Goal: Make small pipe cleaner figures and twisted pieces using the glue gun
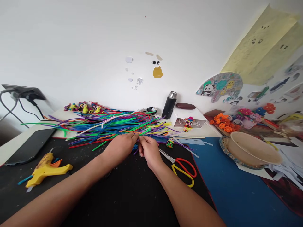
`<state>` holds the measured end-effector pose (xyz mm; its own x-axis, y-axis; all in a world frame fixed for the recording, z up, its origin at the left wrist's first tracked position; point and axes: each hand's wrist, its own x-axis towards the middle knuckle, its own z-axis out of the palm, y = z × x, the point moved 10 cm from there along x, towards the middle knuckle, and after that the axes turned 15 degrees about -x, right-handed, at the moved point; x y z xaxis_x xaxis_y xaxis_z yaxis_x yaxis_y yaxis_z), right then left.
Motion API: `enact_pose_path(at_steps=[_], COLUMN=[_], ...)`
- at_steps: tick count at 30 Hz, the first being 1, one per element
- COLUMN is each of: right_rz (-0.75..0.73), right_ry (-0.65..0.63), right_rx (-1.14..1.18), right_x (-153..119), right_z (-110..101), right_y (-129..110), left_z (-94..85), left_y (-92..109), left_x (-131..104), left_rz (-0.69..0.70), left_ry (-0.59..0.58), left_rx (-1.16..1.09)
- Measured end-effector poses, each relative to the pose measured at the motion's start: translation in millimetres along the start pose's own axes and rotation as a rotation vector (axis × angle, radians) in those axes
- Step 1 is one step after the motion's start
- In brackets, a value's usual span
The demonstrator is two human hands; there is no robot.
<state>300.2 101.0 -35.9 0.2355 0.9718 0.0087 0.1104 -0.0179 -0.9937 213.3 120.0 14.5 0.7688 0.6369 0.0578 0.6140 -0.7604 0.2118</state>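
My left hand (123, 144) and my right hand (149, 150) meet fingertip to fingertip over the near side of a heap of colourful pipe cleaners (111, 125). Both are closed in a pinch on what looks like a thin pipe cleaner, mostly hidden by the fingers. Short blue and purple ends (135, 150) show just below, between the hands; I cannot tell whether they belong to the held piece. Right of my right hand lie scissors (182, 170) with one red and one yellow handle, blades partly behind the wrist. A small green and yellow figure (169, 143) stands near their tip.
A yellow glue gun (47, 170) and a dark phone (32, 146) lie left. Behind stand a black flask (169, 105), a white box (176, 119) and a small pipe-cleaner doll (188, 124). A bowl (255, 148) and orange flowers (223, 122) are right; several small figures (84, 107) back left.
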Motion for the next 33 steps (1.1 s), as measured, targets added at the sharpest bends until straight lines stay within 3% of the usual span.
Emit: enact_pose_path(at_steps=[10,28,33], right_rz=[0.034,0.020,0.011], right_ry=[-0.060,-0.031,-0.016], right_rx=[0.183,0.149,0.140], right_x=[0.3,1.5,2.4], right_z=[2.2,-2.4,-6.1], right_y=[-6.4,-8.1,-12.4], left_z=[-33.4,-38.4,-42.2], left_y=[-20.8,-19.0,-15.8], left_x=[1.3,-4.5,-4.0], left_rz=[0.060,0.118,0.113], left_ry=[0.251,0.326,0.269], left_rx=[-0.371,-0.343,-0.300])
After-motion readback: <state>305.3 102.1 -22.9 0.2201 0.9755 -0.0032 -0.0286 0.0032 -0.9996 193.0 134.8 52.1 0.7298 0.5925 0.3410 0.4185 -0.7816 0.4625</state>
